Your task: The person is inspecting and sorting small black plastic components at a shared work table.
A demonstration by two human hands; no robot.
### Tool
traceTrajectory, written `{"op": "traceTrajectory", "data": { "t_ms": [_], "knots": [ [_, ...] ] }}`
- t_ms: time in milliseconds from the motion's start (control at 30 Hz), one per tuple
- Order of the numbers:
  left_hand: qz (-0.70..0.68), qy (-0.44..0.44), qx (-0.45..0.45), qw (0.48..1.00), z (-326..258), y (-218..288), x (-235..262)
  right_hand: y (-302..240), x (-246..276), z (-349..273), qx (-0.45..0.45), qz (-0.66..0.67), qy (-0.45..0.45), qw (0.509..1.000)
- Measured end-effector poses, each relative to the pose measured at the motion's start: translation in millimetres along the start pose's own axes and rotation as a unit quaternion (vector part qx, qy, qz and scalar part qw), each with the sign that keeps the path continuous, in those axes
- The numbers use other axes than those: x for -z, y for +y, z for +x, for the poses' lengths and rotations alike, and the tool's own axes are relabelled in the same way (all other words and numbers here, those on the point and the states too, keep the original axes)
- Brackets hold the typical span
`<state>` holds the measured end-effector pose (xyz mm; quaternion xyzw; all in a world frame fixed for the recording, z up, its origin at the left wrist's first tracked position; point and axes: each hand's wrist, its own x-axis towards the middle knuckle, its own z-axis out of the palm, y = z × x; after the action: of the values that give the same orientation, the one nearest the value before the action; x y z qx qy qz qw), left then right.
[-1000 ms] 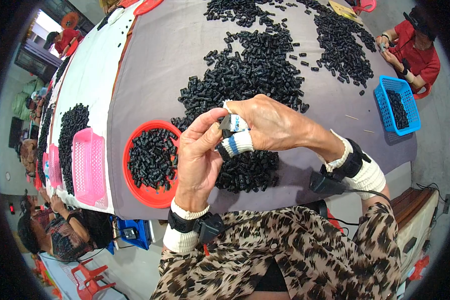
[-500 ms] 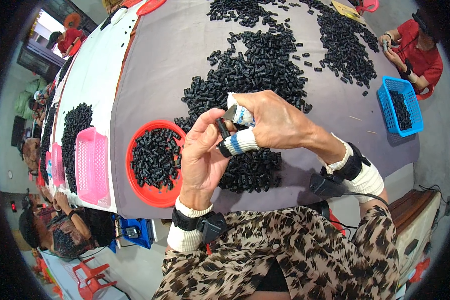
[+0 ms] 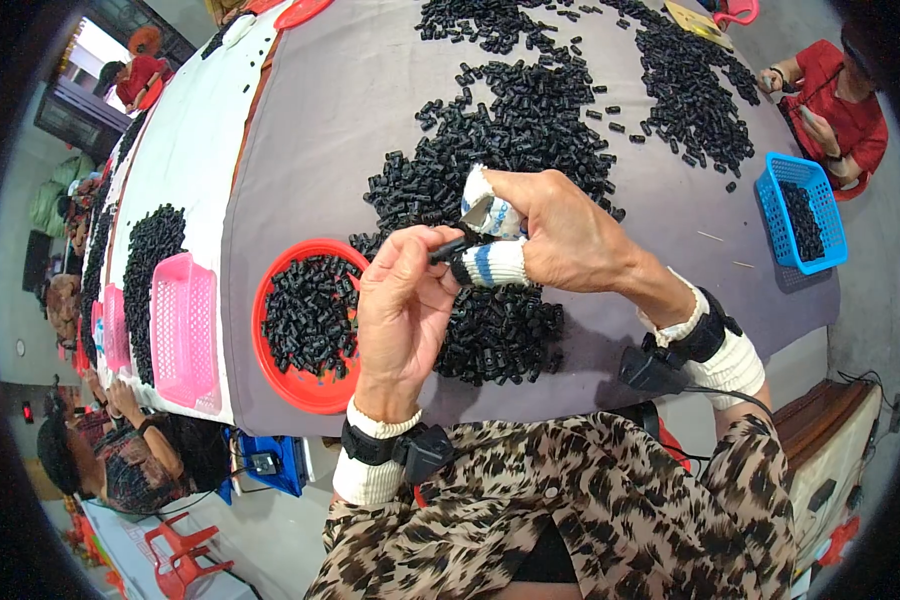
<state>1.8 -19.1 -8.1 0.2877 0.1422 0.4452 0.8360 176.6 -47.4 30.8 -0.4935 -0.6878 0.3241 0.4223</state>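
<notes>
Currently, a small black cylinder (image 3: 446, 250) is pinched by the nearly closed left hand (image 3: 403, 305), left of the right hand (image 3: 578, 238), whose wrapped thumb and forefinger are parted; whether anything is gripped there cannot be told.

Grey floor (image 3: 285, 540) lies below, bright opening (image 3: 88, 52) beyond.

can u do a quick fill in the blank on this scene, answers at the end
1. The left hand pinches a piece coloured ____.
2. The right hand wears finger covers mainly coloured ____.
3. The pink basket nearest the red bowl stands to its ____.
4. The basket near the table's right edge is coloured ____.

Missing words: black; white; left; blue.
</notes>
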Motion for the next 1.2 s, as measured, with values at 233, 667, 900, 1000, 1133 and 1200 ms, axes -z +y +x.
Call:
{"op": "traceTrajectory", "data": {
  "t_ms": [233, 667, 900, 1000, 1133, 1200],
  "knots": [
    [0.043, -0.052, 0.039, 0.997, 0, 4, 1, 1, 2, 0, -0.004, 0.030, -0.002, 1.000],
    [0.004, -0.007, 0.052, 0.999, 1, 2, -2, 3, -4, 3, -0.012, -0.010, -0.055, 0.998],
    [0.005, 0.001, 0.045, 0.999, 0, 1, 2, 1, -4, 8, -0.023, -0.054, -0.075, 0.995],
    [0.008, -0.007, 0.047, 0.999, 1, 1, 3, 2, -5, 7, -0.011, -0.059, -0.072, 0.996],
    [0.007, -0.011, 0.047, 0.999, 1, 0, 3, 5, -5, 7, -0.015, -0.068, -0.087, 0.994],
    [-0.006, -0.003, 0.048, 0.999, 1, -1, 4, 7, -5, 6, -0.004, -0.077, -0.085, 0.993]
  ]
}}
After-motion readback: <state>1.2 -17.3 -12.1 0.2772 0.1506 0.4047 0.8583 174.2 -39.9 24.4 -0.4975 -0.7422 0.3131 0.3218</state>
